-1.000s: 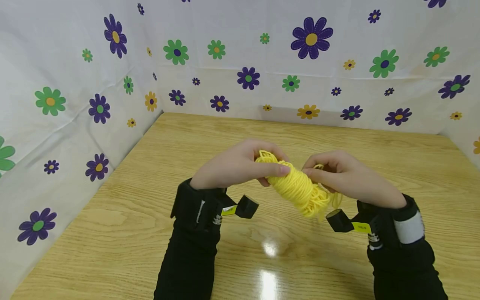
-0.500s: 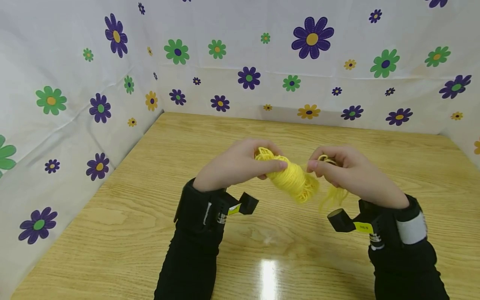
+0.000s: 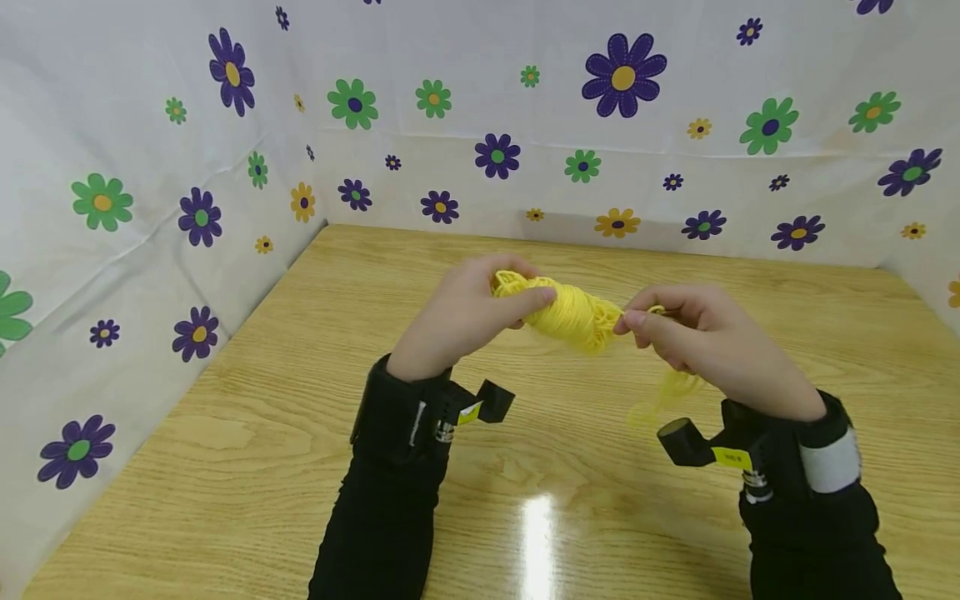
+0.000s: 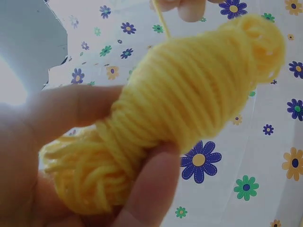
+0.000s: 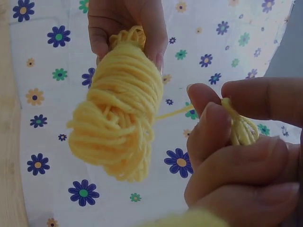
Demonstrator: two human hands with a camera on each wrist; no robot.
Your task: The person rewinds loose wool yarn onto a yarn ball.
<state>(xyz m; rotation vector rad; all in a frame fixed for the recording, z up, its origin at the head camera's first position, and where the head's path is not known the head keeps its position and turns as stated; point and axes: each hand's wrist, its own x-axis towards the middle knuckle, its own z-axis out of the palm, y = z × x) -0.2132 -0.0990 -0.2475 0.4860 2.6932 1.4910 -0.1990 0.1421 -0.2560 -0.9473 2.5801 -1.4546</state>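
Mid-frame, my left hand (image 3: 467, 312) is gripping mostly wound yarn (image 3: 572, 317), my right hand (image 3: 701, 332) pinching its strand (image 5: 175, 113), loose loops (image 3: 678, 384) hanging unwound.

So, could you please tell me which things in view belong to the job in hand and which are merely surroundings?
Belongs to the job:
yellow yarn bundle, held by the left hand
yarn strand, pinched by the right hand
loose yarn hanging below the right hand

Surroundings:
wooden table
flowered cloth backdrop
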